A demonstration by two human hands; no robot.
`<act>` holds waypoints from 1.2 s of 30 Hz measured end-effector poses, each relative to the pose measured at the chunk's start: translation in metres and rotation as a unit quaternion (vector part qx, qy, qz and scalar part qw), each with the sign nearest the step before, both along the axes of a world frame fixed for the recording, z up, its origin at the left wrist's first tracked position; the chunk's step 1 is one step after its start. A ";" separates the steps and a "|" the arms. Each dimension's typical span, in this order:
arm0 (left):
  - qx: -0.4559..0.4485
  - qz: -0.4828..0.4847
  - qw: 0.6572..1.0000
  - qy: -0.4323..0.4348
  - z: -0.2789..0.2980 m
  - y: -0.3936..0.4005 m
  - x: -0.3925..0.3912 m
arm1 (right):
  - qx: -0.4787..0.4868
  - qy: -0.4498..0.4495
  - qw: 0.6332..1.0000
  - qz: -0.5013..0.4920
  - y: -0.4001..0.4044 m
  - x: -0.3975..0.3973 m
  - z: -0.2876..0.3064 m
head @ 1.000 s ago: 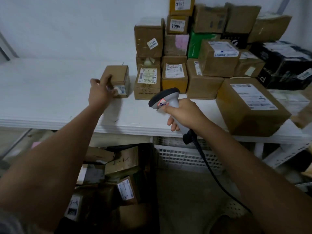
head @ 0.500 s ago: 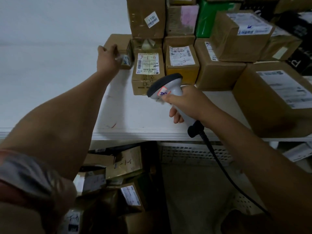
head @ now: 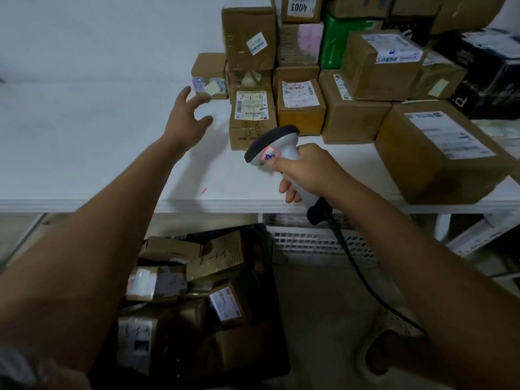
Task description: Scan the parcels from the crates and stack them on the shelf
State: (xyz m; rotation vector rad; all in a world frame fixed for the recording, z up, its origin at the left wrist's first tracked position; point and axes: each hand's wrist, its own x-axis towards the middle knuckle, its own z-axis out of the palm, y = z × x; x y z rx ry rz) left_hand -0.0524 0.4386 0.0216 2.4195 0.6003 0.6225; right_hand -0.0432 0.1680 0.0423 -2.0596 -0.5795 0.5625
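A small brown parcel point(head: 209, 76) stands on the white shelf point(head: 84, 153), pushed against the left side of the parcel stack point(head: 304, 80). My left hand point(head: 187, 119) hovers just in front of it with fingers spread, holding nothing. My right hand point(head: 304, 173) grips the handle of a grey barcode scanner point(head: 271, 144), held above the shelf's front edge with its head pointing left. Below the shelf a dark crate point(head: 197, 305) holds several labelled brown parcels.
A large brown box point(head: 439, 153) sits at the shelf's right front. Black boxes point(head: 486, 74) and a green parcel point(head: 340, 40) lie further back. A white slotted crate point(head: 315, 240) stands under the shelf. The scanner's black cable point(head: 365, 280) hangs toward the floor.
My left hand pushed the small parcel back against the stack, then let go and drew away with fingers open. The scanner hand stayed about where it was.
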 end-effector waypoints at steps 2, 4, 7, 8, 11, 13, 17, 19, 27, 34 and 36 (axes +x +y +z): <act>-0.018 -0.002 0.999 -0.027 -0.006 -0.016 -0.041 | 0.002 0.004 1.000 0.008 -0.005 -0.018 -0.003; -0.046 -0.005 0.997 -0.058 -0.017 -0.032 -0.081 | -0.005 0.011 1.000 0.018 -0.011 -0.035 -0.010; -0.064 0.009 0.995 -0.082 -0.040 -0.053 -0.148 | -0.022 0.014 0.998 0.053 -0.020 -0.066 -0.023; -0.075 0.020 0.994 -0.081 -0.051 -0.058 -0.167 | -0.024 0.019 0.998 0.062 -0.023 -0.076 -0.029; -0.140 0.076 0.986 -0.047 -0.096 -0.067 -0.218 | -0.035 0.042 0.995 0.081 -0.031 -0.098 -0.048; -0.162 0.117 0.979 0.029 -0.131 -0.077 -0.242 | -0.058 0.053 0.993 0.088 -0.037 -0.109 -0.063; -0.267 0.069 0.945 0.174 -0.184 -0.123 -0.261 | -0.091 0.094 0.988 0.075 -0.053 -0.122 -0.096; -0.233 0.032 0.943 0.234 -0.205 -0.140 -0.254 | -0.116 0.112 0.985 0.057 -0.062 -0.124 -0.110; 0.149 -0.208 0.873 0.416 -0.237 -0.161 -0.193 | -0.115 0.168 0.979 -0.012 -0.082 -0.107 -0.142; 0.232 -0.281 0.769 0.525 -0.243 -0.152 -0.148 | -0.102 0.198 0.974 -0.038 -0.082 -0.084 -0.160; 0.250 -0.297 0.748 0.538 -0.243 -0.150 -0.141 | -0.099 0.204 0.973 -0.042 -0.082 -0.079 -0.164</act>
